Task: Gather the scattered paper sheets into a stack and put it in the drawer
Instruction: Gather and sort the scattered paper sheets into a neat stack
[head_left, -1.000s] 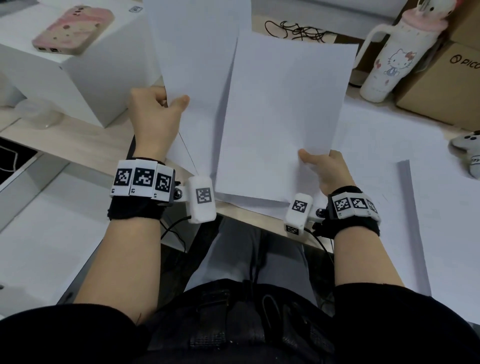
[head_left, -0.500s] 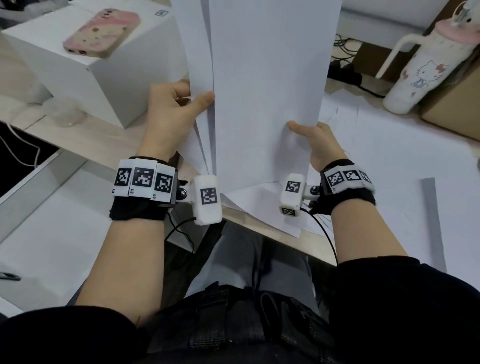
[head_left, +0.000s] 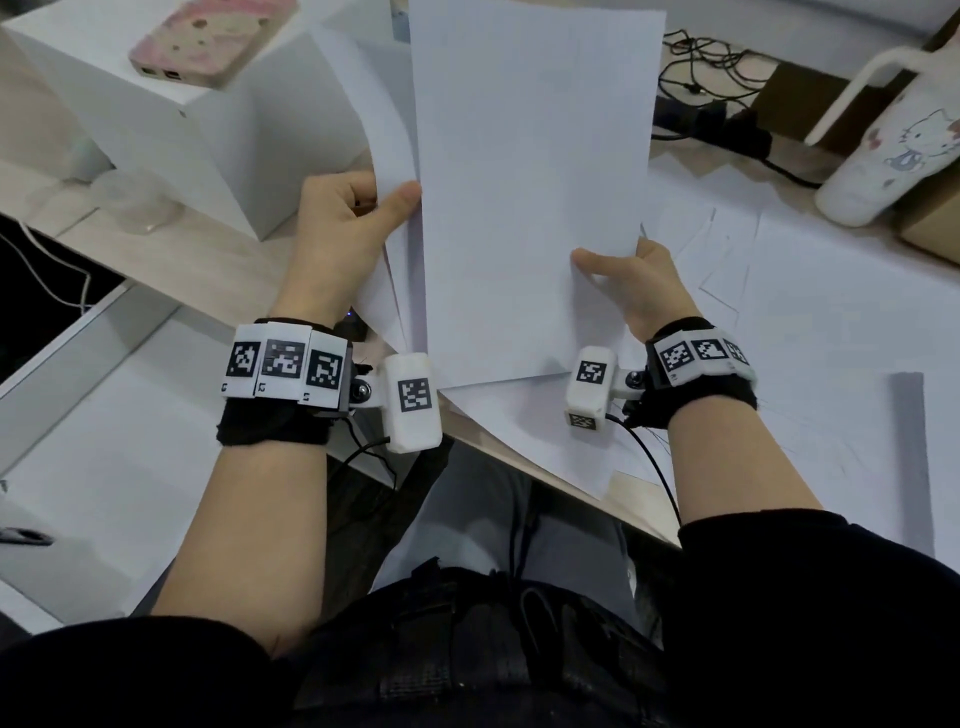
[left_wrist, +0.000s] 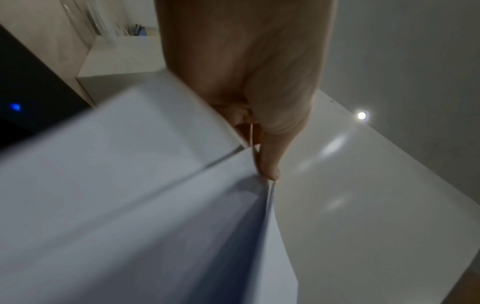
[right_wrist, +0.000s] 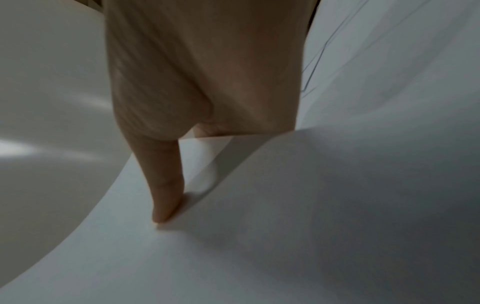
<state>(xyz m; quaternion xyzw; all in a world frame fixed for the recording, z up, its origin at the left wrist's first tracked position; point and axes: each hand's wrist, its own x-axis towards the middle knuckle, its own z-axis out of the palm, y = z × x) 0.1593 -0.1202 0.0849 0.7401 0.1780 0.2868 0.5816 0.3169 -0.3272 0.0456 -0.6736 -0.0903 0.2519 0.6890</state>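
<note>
Head view: the left hand (head_left: 340, 223) and right hand (head_left: 631, 283) each pinch a side edge of the upright bundle of plain white paper sheets (head_left: 530, 182), raised over more loose white sheets (head_left: 810, 322) on the desk

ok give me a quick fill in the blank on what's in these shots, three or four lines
1. The left hand and the right hand both hold sheets of ____.
2. The pink phone lies on top of a white ____.
3. The tumbler with the cartoon cat stands to the person's ____.
4. More loose sheets lie flat on the ____.

Missing words: paper; box; right; table
</note>
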